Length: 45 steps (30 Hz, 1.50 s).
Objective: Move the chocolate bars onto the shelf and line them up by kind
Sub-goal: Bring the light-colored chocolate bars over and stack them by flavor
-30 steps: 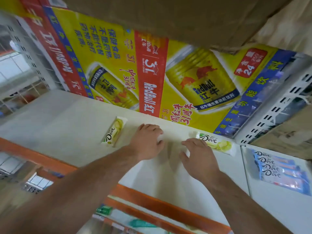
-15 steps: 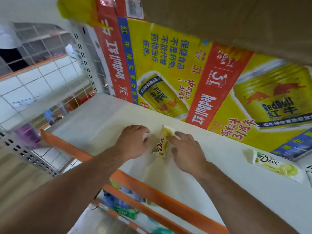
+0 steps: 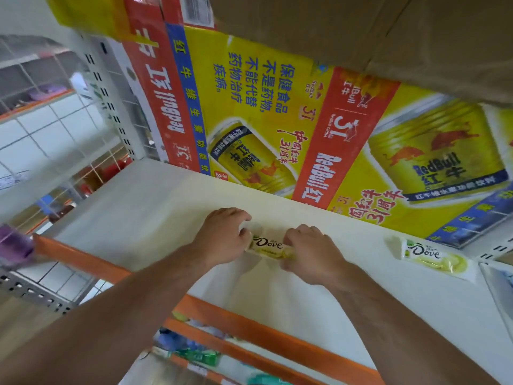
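Lying flat on the white shelf (image 3: 138,212), just in front of the Red Bull carton (image 3: 277,120): one yellow-and-white Dove bar (image 3: 270,245), logo up. Pinched at one end by the left hand (image 3: 222,240), at the other by the right hand (image 3: 311,254); each grip narrow, curled down onto the wrapper's ends. Further right along the carton's foot, well apart from the first: a second Dove bar (image 3: 435,258) of the same kind, untouched, tilted slightly.
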Tool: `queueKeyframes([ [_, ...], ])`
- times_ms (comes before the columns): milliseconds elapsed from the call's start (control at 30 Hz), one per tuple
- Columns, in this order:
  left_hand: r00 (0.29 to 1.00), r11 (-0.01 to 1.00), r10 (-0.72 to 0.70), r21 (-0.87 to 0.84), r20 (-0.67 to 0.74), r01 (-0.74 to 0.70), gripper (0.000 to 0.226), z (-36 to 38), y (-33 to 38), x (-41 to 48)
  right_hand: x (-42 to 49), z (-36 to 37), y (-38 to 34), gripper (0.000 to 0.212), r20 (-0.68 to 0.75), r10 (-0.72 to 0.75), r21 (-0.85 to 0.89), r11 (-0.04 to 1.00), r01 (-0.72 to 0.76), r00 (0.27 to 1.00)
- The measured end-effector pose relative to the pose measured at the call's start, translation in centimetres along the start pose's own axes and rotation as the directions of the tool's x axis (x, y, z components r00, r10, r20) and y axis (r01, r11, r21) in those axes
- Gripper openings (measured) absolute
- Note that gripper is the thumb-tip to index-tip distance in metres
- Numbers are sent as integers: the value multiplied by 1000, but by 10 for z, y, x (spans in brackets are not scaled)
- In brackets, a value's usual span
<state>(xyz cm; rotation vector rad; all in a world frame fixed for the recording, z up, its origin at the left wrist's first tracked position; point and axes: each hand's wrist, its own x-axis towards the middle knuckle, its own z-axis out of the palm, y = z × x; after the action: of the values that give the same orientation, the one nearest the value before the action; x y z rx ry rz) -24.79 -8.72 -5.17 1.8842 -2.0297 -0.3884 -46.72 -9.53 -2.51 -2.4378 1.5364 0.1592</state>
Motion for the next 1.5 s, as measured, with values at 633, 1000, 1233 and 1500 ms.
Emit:
queueKeyframes([
  [633, 930, 942, 334, -7, 156, -337, 54, 73, 164, 41, -119, -16, 159, 18, -101, 493, 574, 739, -354, 864],
  [1000, 960, 969, 234, 45, 152, -243, 53, 115, 249, 33, -140, -15, 273, 17, -158, 494, 483, 794, -369, 855],
  [1233, 988, 986, 126, 98, 90, -135, 56, 135, 281, 14, -136, -11, 296, 19, -259, 371, 372, 890, -262, 892],
  [1500, 997, 987, 61, 147, 46, -67, 58, 137, 289, 0, -131, -8, 292, 35, -345, 274, 131, 961, -244, 898],
])
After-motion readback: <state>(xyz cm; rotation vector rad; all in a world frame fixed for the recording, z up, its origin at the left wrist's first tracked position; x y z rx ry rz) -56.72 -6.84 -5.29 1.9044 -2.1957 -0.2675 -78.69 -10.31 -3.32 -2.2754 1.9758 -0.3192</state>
